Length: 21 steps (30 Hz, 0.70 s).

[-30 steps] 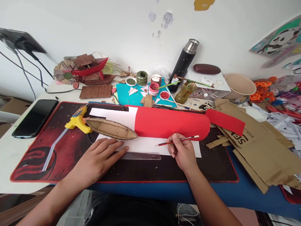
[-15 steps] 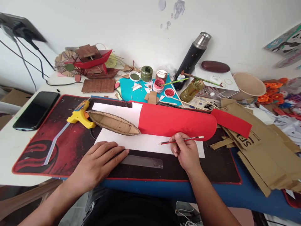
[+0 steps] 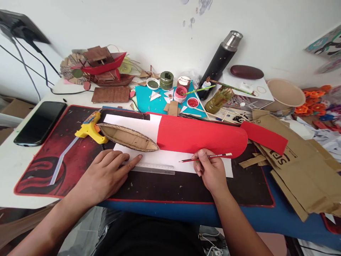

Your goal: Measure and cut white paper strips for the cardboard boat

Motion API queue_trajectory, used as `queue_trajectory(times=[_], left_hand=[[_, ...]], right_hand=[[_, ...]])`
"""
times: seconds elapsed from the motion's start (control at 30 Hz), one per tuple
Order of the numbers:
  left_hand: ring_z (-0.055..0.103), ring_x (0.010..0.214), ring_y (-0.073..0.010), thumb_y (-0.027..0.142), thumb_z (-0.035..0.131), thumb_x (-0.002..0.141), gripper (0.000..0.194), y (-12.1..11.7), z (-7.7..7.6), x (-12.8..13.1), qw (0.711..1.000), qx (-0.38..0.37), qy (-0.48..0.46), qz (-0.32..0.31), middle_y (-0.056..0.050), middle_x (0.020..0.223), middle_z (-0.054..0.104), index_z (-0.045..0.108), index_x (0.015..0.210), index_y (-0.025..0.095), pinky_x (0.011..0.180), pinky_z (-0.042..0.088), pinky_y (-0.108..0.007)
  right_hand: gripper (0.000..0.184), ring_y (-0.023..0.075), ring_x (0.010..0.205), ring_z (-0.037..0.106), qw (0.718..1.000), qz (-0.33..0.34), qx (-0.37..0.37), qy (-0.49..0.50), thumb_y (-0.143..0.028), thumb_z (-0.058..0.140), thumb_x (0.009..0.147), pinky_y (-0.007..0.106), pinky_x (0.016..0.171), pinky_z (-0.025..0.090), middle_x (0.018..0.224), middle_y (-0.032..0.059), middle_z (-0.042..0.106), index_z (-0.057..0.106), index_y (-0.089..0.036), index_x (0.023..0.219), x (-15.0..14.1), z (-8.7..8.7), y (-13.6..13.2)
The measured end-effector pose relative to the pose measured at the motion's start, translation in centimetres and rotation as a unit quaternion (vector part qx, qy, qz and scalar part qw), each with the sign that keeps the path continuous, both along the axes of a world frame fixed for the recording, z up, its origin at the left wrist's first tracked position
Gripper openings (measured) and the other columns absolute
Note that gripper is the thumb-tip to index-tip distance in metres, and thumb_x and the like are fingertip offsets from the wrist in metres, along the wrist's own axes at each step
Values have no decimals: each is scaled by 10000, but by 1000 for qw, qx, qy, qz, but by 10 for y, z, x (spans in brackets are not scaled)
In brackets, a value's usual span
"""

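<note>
My right hand [image 3: 210, 170] pinches a red pencil [image 3: 205, 157], its tip over the white back of a sheet of paper [image 3: 176, 158]. The sheet's far part is curled over, showing its red corrugated side [image 3: 202, 137]. My left hand [image 3: 106, 174] lies flat with fingers stretched out, fingertips pressing the left end of a clear ruler [image 3: 154, 168] at the sheet's near edge. A cardboard boat hull [image 3: 128, 138] rests on the sheet just beyond my left hand.
A yellow glue gun [image 3: 89, 129] lies on the dark red mat [image 3: 50, 156]. A phone [image 3: 39, 122] sits at left. Paint pots [image 3: 181, 93], a black flask [image 3: 221, 60] and a model boat [image 3: 98, 67] stand behind. Cardboard sheets [image 3: 298, 167] pile at right.
My left hand slid the ruler up from the mat to the paper's near edge. The right hand with the pencil barely moved. The view tilted slightly.
</note>
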<state>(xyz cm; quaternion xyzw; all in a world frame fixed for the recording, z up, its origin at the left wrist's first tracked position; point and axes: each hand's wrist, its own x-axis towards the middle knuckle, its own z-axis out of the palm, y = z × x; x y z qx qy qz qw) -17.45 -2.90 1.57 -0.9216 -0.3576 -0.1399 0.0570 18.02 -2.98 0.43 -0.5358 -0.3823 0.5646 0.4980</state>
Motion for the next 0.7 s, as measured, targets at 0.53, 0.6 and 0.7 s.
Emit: queue_trajectory(times=[0.53, 0.6, 0.7], left_hand=[[680, 1196, -288, 177, 631, 1058, 380, -42, 1, 37, 998, -23, -59, -7, -133, 1388, 764, 679, 1431, 119, 1053, 479, -432], [687, 1206, -284, 209, 626, 1069, 357, -45, -1, 43, 998, -23, -54, 19, -124, 1430, 752, 700, 1409, 129, 1055, 480, -425], [696, 1215, -271, 238, 619, 1078, 353, -46, 0, 45, 998, -28, -55, 33, -103, 1449, 748, 707, 1408, 147, 1069, 481, -415]], right_hand=[[474, 101, 410, 462, 1000, 4, 6, -1, -624, 773, 993, 239, 426, 334, 492, -40, 533, 767, -191, 802, 2, 1, -1], [472, 103, 408, 467, 1000, 4, 4, -3, -618, 775, 994, 236, 423, 337, 490, -38, 532, 765, -190, 795, 2, 1, -1], [449, 105, 411, 479, 1000, -3, 3, -5, -594, 785, 996, 228, 416, 340, 497, -34, 537, 772, -190, 801, 2, 1, -2]])
